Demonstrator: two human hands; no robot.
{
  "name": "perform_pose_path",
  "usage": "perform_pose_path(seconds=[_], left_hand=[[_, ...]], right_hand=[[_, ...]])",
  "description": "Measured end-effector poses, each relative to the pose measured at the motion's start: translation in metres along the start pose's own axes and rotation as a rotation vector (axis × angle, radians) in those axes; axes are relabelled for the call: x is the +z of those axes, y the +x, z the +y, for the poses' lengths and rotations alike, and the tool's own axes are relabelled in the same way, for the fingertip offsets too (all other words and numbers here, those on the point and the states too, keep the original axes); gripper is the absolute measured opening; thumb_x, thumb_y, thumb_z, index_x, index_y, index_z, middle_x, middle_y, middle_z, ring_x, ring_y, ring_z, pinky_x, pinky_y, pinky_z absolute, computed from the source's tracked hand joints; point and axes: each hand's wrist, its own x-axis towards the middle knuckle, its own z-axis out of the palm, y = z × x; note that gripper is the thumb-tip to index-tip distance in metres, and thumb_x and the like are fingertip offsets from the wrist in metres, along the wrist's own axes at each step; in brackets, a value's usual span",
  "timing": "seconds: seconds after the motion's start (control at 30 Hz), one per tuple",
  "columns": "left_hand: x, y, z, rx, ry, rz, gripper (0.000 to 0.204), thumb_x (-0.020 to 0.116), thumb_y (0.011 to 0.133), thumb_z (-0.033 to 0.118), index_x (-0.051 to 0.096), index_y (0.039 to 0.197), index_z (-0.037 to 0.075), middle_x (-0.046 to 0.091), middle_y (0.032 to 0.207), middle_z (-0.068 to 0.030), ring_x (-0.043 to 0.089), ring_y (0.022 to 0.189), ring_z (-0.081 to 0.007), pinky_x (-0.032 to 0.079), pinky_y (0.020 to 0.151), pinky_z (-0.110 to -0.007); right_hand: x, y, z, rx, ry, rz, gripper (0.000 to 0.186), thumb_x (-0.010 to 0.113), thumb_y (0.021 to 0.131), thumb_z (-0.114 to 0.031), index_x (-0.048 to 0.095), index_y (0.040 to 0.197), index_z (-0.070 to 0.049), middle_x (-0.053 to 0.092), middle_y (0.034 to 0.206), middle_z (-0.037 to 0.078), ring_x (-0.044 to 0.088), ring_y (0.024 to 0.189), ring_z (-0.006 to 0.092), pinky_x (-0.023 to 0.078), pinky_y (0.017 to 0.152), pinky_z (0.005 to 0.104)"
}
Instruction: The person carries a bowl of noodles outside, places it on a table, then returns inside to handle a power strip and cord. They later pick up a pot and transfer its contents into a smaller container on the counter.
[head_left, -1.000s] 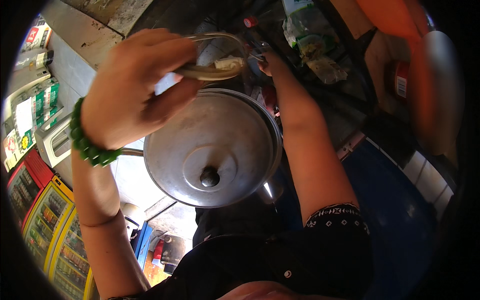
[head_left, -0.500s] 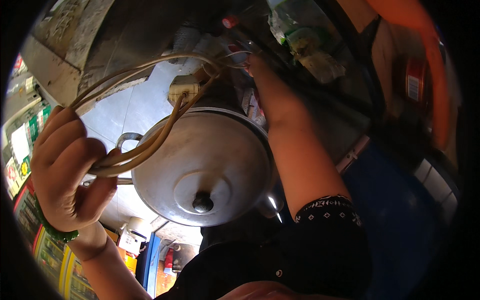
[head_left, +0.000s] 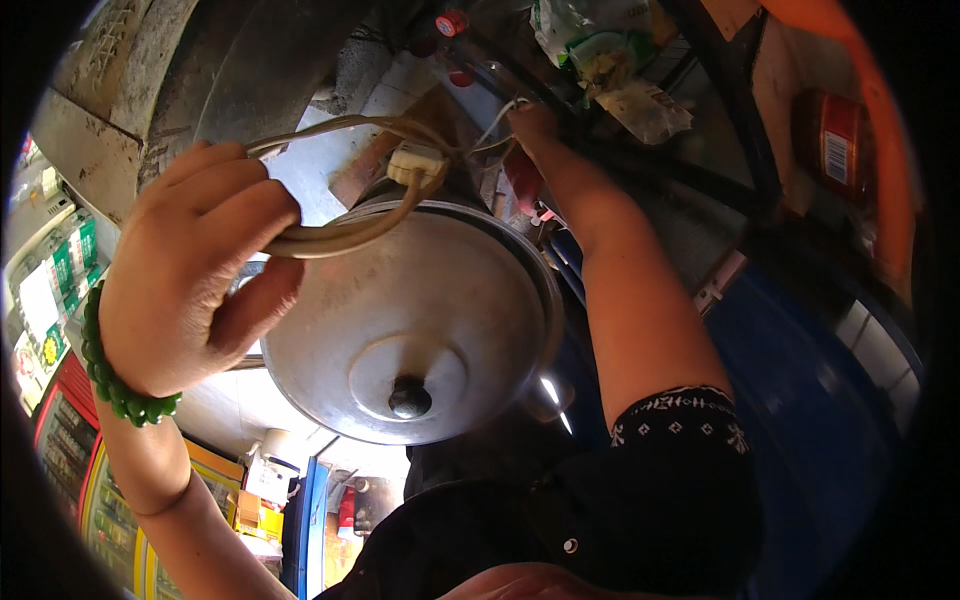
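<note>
My left hand [head_left: 200, 270], with a green bead bracelet [head_left: 125, 400] at the wrist, is closed around looped beige power cord [head_left: 350, 237]. The loops hang above the lid of a large metal pot [head_left: 320, 330] with a dark round knob [head_left: 409, 397]. A cream plug or socket block [head_left: 415, 163] hangs on the cord by the pot's far rim. My right hand [head_left: 533, 124] reaches beyond the pot, its fingers closed on a whitish stretch of the cord [head_left: 496, 123]; its fingertips are partly hidden.
Beyond my right hand lie a red-capped bottle [head_left: 452, 23] and plastic bags [head_left: 605, 70]. A red-labelled jar [head_left: 835, 145] stands far right beside an orange hose-like strip [head_left: 888, 200]. A blue panel [head_left: 800, 400] is at the right, with goods and yellow-framed cabinets [head_left: 120, 510] at the left.
My left hand has moved right and slightly up, carrying the cord loops over the lid. The plug block has shifted right and up. My right hand has moved a little to the right.
</note>
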Motion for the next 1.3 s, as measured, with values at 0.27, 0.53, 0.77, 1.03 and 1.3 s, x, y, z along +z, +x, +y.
perform_pose_path(seconds=[0.27, 0.53, 0.77, 1.03, 1.3], left_hand=[[-0.01, -0.017, -0.004, -0.12, 0.064, 0.012, 0.019, 0.067, 0.071, 0.001, 0.053, 0.084, -0.001, 0.051, 0.075, -0.0144, 0.05, 0.072, -0.0355, 0.041, 0.065, -0.042], [-0.019, -0.038, 0.001, -0.299, -0.178, 0.137, 0.012, 0.061, 0.081, -0.007, 0.051, 0.089, -0.006, 0.048, 0.076, -0.015, 0.049, 0.064, -0.0291, 0.042, 0.061, -0.03], [-0.018, -0.051, -0.001, -0.217, -0.323, 0.235, 0.025, 0.058, 0.086, -0.01, 0.053, 0.11, -0.008, 0.058, 0.098, -0.0125, 0.06, 0.088, -0.017, 0.049, 0.081, -0.025], [-0.045, -0.07, 0.012, -0.413, -0.269, 0.143, 0.008, 0.057, 0.09, -0.003, 0.053, 0.096, -0.005, 0.053, 0.084, -0.0073, 0.052, 0.077, -0.0106, 0.045, 0.074, -0.022], [-0.101, -0.147, 0.029, -0.672, -0.131, 0.26, 0.013, 0.06, 0.095, 0.015, 0.061, 0.1, 0.004, 0.055, 0.079, 0.0053, 0.045, 0.071, -0.0003, 0.033, 0.063, -0.017]], right_hand=[[-0.045, -0.033, -0.033, 0.22, 0.41, -0.15, 0.012, 0.064, 0.082, -0.015, 0.061, 0.082, -0.004, 0.061, 0.067, 0.011, 0.06, 0.053, 0.0227, 0.05, 0.048, 0.0352], [-0.071, -0.074, -0.067, 0.341, 0.607, -0.164, 0.012, 0.065, 0.083, -0.016, 0.062, 0.087, -0.005, 0.063, 0.075, 0.01, 0.063, 0.06, 0.0229, 0.052, 0.052, 0.0334], [-0.118, -0.107, -0.107, 0.202, 0.253, -0.607, 0.013, 0.07, 0.082, -0.012, 0.064, 0.082, -0.001, 0.065, 0.076, 0.012, 0.064, 0.06, 0.0215, 0.046, 0.047, 0.0316], [-0.166, -0.137, -0.174, 0.045, 0.733, -0.49, 0.022, 0.076, 0.078, -0.02, 0.066, 0.087, -0.003, 0.068, 0.077, 0.008, 0.066, 0.068, 0.018, 0.05, 0.059, 0.0312], [-0.292, -0.227, -0.277, -0.563, 0.982, -0.765, 0.009, 0.063, 0.09, -0.012, 0.065, 0.092, -0.004, 0.064, 0.075, 0.004, 0.063, 0.073, 0.0142, 0.05, 0.07, 0.0257]])
